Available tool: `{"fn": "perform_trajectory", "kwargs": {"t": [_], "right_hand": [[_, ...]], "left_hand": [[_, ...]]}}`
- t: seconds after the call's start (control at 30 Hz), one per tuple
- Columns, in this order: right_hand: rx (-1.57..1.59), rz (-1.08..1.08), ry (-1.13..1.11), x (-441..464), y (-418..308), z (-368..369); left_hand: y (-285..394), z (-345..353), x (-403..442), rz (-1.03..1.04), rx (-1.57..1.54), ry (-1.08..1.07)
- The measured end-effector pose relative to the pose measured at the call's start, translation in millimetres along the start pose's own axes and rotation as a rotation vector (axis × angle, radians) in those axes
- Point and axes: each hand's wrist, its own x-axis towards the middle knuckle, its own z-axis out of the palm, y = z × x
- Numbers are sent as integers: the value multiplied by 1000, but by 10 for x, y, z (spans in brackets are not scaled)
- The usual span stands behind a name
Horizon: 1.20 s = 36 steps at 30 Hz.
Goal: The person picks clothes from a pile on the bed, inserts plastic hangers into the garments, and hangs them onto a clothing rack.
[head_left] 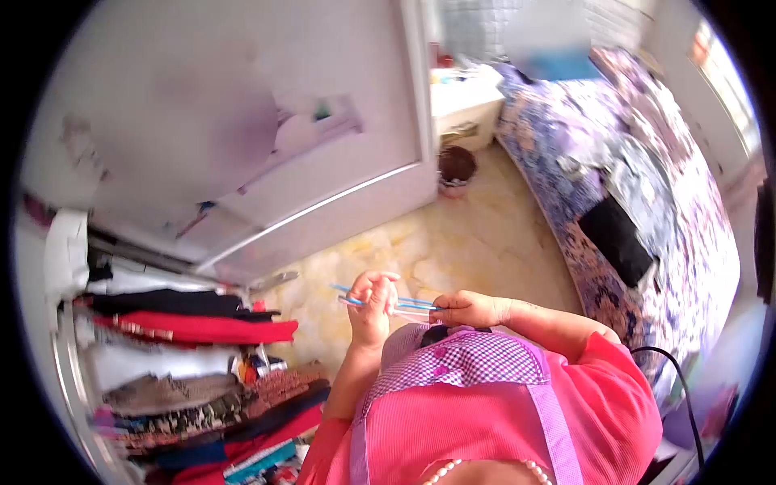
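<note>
In front of my chest, my left hand (373,309) is closed around one end of a thin blue thing that looks like a clothes hanger (416,304). Its blue tips stick out past the left side of that hand. My right hand (467,308) pinches the other end, close to the checked purple apron (477,356). Fingers hide part of its shape, so I cannot tell whether there is more than one.
An open wardrobe with hanging clothes (194,327) and folded clothes (186,396) lies at the left, beside a sliding door (323,105). A bin (457,167) stands by a white nightstand (469,101). On the right is a bed (550,186) with a black garment (616,240).
</note>
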Motion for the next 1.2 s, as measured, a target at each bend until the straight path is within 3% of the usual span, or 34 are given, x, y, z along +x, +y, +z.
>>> {"fn": "perform_trajectory", "kwargs": {"t": [0.13,0.2,0.27,0.53,0.67,0.83,0.93,1.1,1.2], "right_hand": [[97,-83,400,-783,499,-354],[141,-80,541,-1121,643,-491],[303,-44,595,-1396,772,-606],[622,-176,824,-2018,1128,-1131],[707,-134,866,-2339,1210,-1694],[725,-133,904,-2573,1275,-2512],[537,-84,960,-2706,1311,-2995],[495,-43,1058,-2822,1618,-3449],[640,-111,970,-2993,1665,-3676]], "left_hand": [[-659,934,362,-92,-230,-9],[-853,1356,436,-95,-193,-124],[-1031,1686,521,-67,-173,-268],[-1725,2843,1079,-195,-26,-423],[-2120,3325,1500,-266,-103,-497],[-2435,3966,2118,-334,-112,-422],[-2595,4286,2492,-392,-114,-473],[-2910,4778,2894,-516,5,-572],[-2993,5035,2936,-498,147,-647]]}}
